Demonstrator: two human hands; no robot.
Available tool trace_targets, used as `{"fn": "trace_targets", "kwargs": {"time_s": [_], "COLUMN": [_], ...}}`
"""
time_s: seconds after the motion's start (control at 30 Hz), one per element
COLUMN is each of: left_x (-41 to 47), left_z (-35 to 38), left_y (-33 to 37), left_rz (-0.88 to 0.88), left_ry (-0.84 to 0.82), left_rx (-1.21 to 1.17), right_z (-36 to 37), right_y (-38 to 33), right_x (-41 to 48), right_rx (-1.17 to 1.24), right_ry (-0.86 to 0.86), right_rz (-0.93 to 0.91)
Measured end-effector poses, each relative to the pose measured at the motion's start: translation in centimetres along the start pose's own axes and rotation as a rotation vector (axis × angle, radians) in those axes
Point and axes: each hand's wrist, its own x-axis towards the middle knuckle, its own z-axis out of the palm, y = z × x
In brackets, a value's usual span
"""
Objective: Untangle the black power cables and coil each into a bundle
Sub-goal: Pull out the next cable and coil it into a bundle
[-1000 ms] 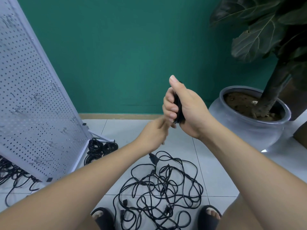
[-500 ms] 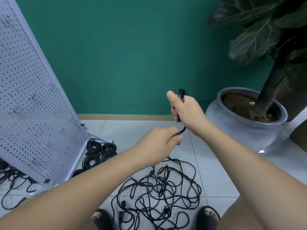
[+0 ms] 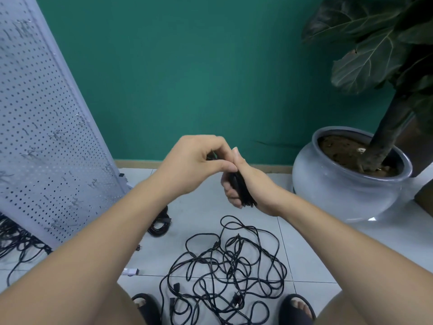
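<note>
Centre frame: right hand (image 3: 255, 187) curls fingers (image 3: 230, 197) round bundle (image 3: 242, 192), left hand (image 3: 192, 165) pinches its loose end; advise wrapping tight, loops clamped.

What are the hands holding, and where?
The right hand grips a folded black cable bundle round its middle; the left hand pinches its top end.

The tangle of black cables (image 3: 229, 273) lies on the tiled floor (image 3: 201, 207), which runs bare behind it to the green wall (image 3: 187, 78). Left of the tangle the leaning pegboard (image 3: 46, 137) blocks the way, with coiled bundles (image 3: 161, 221) at its foot. Right of the tangle stands the grey plant pot (image 3: 346, 191), a strip of floor between. Sandalled feet (image 3: 145, 306) flank the tangle's near edge. Above it, air is open up to the left hand (image 3: 192, 165) and right hand (image 3: 257, 188), both gripping a cable bundle (image 3: 241, 191).
</note>
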Motion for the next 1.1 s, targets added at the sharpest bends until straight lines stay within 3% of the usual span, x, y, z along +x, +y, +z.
{"fn": "trace_targets", "kwargs": {"time_s": [0.23, 0.47, 0.53, 0.67, 0.83, 1.1], "left_x": [0.5, 0.3, 0.3, 0.2, -0.2, 0.2], "left_z": [-0.9, -1.5, -1.8, -2.3, -2.9, -0.7], "left_y": [-1.3, -1.1, -1.1, -0.7, -0.3, -2.2], "left_rz": [-0.093, -0.190, -0.199, -0.159, -0.135, -0.160], "left_ry": [0.090, 0.038, 0.050, 0.153, 0.222, 0.134], "left_rx": [-0.230, -0.397, -0.401, -0.318, -0.368, -0.312], "right_z": [1.1, 0.4, 0.1, 0.1, -0.7, 0.3], "right_y": [-1.3, -2.6, -2.7, -2.5, -2.3, -2.2], "right_x": [-0.9, -2.3, -2.7, -2.4, -1.2, -1.4], "right_rx": [0.142, 0.020, -0.103, -0.290, -0.173, 0.184], "right_ry": [-0.143, -0.289, -0.257, -0.021, 0.106, 0.014], "right_rz": [0.048, 0.031, -0.039, -0.160, -0.172, -0.240]}}
